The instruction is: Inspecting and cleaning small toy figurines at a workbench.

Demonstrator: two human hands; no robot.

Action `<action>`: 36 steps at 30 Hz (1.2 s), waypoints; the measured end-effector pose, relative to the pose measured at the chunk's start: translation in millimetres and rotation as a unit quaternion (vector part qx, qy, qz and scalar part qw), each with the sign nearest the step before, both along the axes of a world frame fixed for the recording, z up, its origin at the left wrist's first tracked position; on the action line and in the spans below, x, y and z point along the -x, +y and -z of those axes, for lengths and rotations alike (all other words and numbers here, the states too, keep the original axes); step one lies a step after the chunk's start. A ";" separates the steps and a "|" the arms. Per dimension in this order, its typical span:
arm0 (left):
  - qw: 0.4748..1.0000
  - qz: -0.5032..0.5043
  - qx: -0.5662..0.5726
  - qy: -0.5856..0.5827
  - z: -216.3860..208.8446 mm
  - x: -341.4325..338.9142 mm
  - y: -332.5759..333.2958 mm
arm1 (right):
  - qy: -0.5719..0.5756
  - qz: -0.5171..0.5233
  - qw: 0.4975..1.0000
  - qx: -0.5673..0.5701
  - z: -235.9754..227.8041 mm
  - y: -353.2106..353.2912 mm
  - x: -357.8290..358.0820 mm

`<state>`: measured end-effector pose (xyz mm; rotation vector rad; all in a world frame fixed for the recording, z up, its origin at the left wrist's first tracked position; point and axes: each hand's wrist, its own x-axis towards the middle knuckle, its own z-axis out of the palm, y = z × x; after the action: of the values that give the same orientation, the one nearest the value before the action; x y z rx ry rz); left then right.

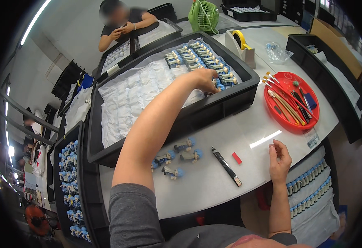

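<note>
My left hand (pixel 206 80) reaches across into a large black tray (pixel 176 122), its fingers curled round a small blue-haired figurine (pixel 219 85) at the near right end of the rows. The palm and forearm hide part of that figurine and of the white padded liner (pixel 135 91). Several more figurines (pixel 185 56) lie in rows at the tray's right side. My right hand (pixel 280 161) hovers by the table's right edge, fingers loosely bent and apart, with nothing in it. Loose figurines (pixel 172 172) lie on the table below my left forearm.
A black pen-like tool (pixel 226 166) and a small red block (pixel 236 158) lie mid-table. A red basin (pixel 272 111) holds brushes and tools. Behind it stands a tape dispenser (pixel 247 53). Other figurine trays (pixel 81 182) flank me. Across the table sits a person (pixel 127 25).
</note>
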<state>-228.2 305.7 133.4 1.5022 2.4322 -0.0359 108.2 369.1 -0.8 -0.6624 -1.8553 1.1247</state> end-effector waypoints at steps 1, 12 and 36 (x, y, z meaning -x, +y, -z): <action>1.000 -0.003 0.014 0.012 -1.3 -2.3 3.1 | -0.004 0.001 1.000 -0.011 -0.2 -0.1 0.3; 0.992 -0.080 0.091 -0.032 -6.8 -2.7 3.6 | 0.001 0.009 1.000 -0.006 0.5 -1.1 1.0; 0.990 -0.091 0.051 -0.091 8.1 -180.3 -304.7 | -0.017 -0.021 0.999 0.032 18.1 6.3 -0.5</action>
<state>-47.9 1.0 125.2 1.1817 2.3708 0.0127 108.7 375.4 -18.9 -0.6856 -1.8771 1.2108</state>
